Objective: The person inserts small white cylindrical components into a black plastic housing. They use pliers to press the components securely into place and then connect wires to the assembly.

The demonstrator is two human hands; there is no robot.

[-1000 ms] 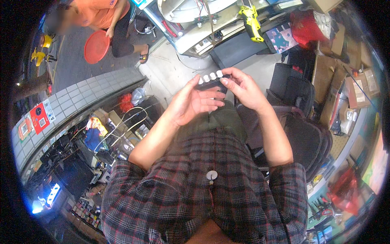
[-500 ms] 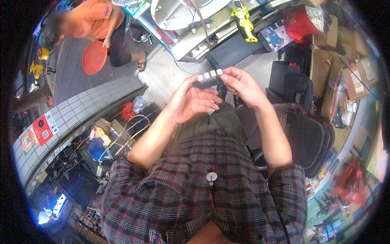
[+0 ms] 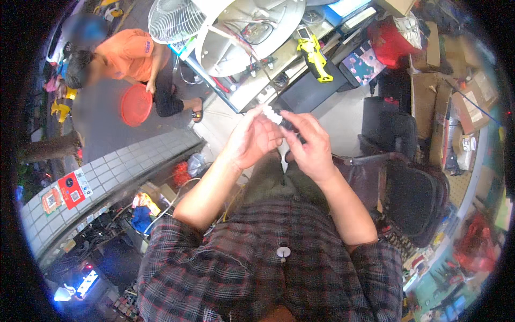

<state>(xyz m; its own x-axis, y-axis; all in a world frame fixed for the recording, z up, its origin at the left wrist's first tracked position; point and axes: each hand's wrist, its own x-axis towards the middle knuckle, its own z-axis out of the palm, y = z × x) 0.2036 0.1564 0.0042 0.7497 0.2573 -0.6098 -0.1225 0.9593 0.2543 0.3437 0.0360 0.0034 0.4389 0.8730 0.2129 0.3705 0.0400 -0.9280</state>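
A push-button switch [image 3: 273, 116], a black strip with a row of white square buttons, is held in front of my body. It slants down to the right between both hands. My right hand [image 3: 311, 145] grips its black lower end with thumb and fingers. My left hand [image 3: 249, 138] is closed at the upper end by the white buttons, with its palm turned up and its fingers curled beneath. Those fingers hide part of the strip.
Ahead stands a cluttered workbench [image 3: 236, 102] with a fan's round white housing [image 3: 252, 32] and a fan grille [image 3: 174, 21]. A yellow-green tool [image 3: 314, 56] lies there too. Dark chairs [image 3: 410, 198] and cardboard boxes [image 3: 426, 99] are right. At far left sits a person in orange [image 3: 126, 51] with a red basket [image 3: 136, 105].
The switch has turned from nearly level to slanting down rightward. My right hand has moved left and lower, closer to my left hand. The left fingers have curled in. The view has shifted.
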